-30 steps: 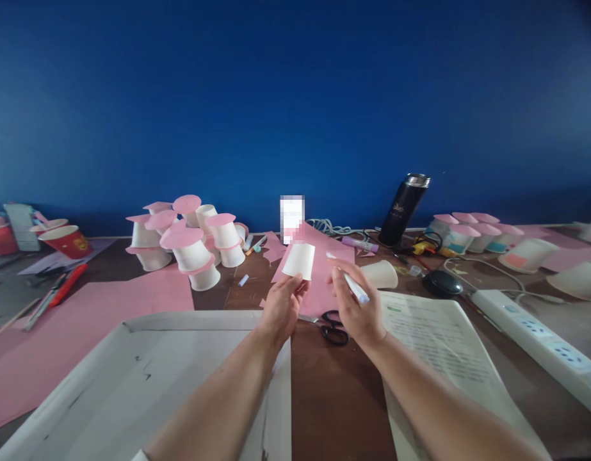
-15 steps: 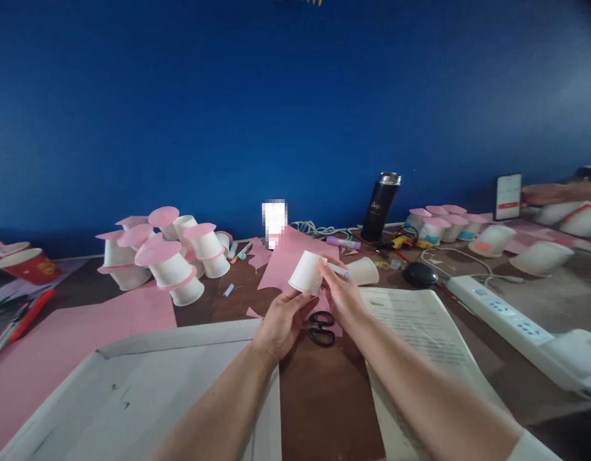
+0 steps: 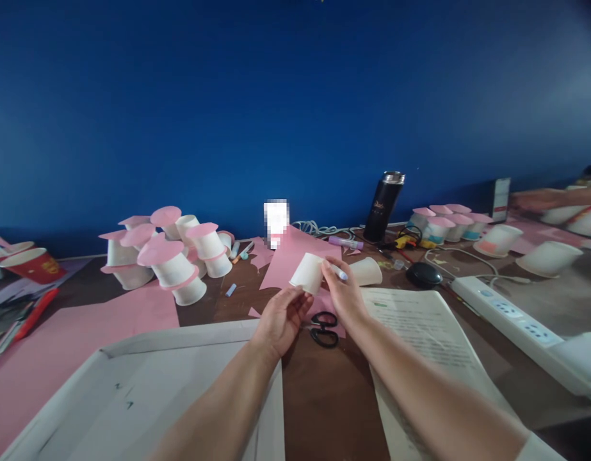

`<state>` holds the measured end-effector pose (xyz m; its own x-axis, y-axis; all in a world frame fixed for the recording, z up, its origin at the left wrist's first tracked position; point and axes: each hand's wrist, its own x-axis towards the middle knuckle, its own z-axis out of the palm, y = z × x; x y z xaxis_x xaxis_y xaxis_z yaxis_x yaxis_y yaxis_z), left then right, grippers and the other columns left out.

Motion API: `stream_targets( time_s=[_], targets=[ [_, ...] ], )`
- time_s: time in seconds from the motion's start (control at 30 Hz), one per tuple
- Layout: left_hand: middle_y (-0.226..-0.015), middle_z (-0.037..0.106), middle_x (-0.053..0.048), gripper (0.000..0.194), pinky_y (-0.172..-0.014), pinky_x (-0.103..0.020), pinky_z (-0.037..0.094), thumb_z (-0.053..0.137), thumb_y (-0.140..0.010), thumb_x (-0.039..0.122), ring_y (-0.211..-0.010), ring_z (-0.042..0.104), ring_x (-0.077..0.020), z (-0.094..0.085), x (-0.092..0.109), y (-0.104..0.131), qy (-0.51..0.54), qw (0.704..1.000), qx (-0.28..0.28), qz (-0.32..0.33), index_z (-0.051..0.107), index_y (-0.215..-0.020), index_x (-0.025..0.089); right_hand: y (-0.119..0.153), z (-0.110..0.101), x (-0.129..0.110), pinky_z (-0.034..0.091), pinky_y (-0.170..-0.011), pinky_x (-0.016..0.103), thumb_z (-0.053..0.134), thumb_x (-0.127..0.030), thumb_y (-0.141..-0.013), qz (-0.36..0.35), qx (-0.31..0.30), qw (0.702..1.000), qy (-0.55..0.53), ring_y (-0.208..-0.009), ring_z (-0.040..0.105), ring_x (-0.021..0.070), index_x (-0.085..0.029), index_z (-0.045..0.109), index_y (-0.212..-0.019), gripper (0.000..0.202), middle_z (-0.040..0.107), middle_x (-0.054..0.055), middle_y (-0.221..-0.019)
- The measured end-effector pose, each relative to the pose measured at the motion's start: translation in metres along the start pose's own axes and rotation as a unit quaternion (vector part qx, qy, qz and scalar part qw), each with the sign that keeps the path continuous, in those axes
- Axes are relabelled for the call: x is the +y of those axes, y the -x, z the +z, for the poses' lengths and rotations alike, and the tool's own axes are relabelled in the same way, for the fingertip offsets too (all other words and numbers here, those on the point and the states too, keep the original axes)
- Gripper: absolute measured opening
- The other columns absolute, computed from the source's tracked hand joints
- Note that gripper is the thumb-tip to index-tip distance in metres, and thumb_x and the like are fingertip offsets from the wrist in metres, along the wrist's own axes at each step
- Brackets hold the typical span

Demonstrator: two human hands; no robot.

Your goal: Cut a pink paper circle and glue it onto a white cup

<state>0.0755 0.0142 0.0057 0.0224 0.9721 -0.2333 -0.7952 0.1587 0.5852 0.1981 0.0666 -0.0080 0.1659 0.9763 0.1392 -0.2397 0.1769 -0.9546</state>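
A white paper cup [image 3: 307, 273] is upside down and slightly tilted above the table, between my hands. My left hand [image 3: 282, 320] has its fingertips at the cup's lower rim. At the cup's upper right, my right hand [image 3: 342, 289] grips it with the fingers and also holds a white glue stick or marker [image 3: 340, 271]. Black-handled scissors [image 3: 324, 329] lie under my hands, near pink paper [image 3: 299, 246]. Just right of my right hand, another white cup [image 3: 367, 272] lies on its side.
Cups with pink discs [image 3: 168, 269] stand in stacks at the left. A black bottle [image 3: 384, 208], a black mouse [image 3: 424, 274] and a power strip [image 3: 511, 320] are to the right. Another person's arm [image 3: 554, 197] reaches in at far right.
The view has shifted slightly. My left fingers have slid down to the cup's lower rim. The other person's hand at far right has moved a little left.
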Motion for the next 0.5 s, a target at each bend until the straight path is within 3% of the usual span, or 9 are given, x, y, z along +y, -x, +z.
stream_targets(
  time_s=[0.17, 0.37, 0.5],
  targets=[
    [-0.065, 0.065, -0.006, 0.009, -0.070, -0.022, 0.056, 0.062, -0.074, 0.006, -0.064, 0.063, -0.0112, -0.004, 0.008, -0.008, 0.015, 0.997, 0.069, 0.028, 0.064, -0.066, 0.008, 0.010, -0.002, -0.013, 0.053, -0.076, 0.034, 0.048, -0.044, -0.089, -0.171, 0.008, 0.980, 0.106, -0.085, 0.065, 0.0180, -0.023, 0.053, -0.121, 0.039, 0.067, 0.007, -0.096],
    [-0.068, 0.065, -0.007, 0.011, -0.072, -0.023, 0.055, 0.059, -0.076, 0.004, -0.067, 0.063, -0.0109, -0.004, 0.009, -0.010, 0.031, 0.995, 0.066, 0.062, 0.065, -0.067, 0.008, 0.029, 0.000, -0.031, 0.048, -0.084, 0.035, 0.048, -0.030, -0.091, -0.314, -0.069, 0.918, 0.233, -0.093, 0.061, 0.0197, -0.024, 0.062, -0.110, 0.024, 0.066, 0.006, -0.102],
    [-0.073, 0.066, -0.007, 0.009, -0.073, -0.022, 0.053, 0.060, -0.074, 0.004, -0.069, 0.062, -0.0107, -0.004, 0.007, -0.010, 0.026, 0.995, 0.057, 0.077, 0.066, -0.068, 0.008, 0.034, 0.002, -0.033, 0.047, -0.083, 0.034, 0.052, -0.024, -0.088, -0.356, -0.085, 0.892, 0.266, -0.091, 0.062, 0.0200, -0.023, 0.064, -0.104, 0.019, 0.067, 0.006, -0.098]
  ],
)
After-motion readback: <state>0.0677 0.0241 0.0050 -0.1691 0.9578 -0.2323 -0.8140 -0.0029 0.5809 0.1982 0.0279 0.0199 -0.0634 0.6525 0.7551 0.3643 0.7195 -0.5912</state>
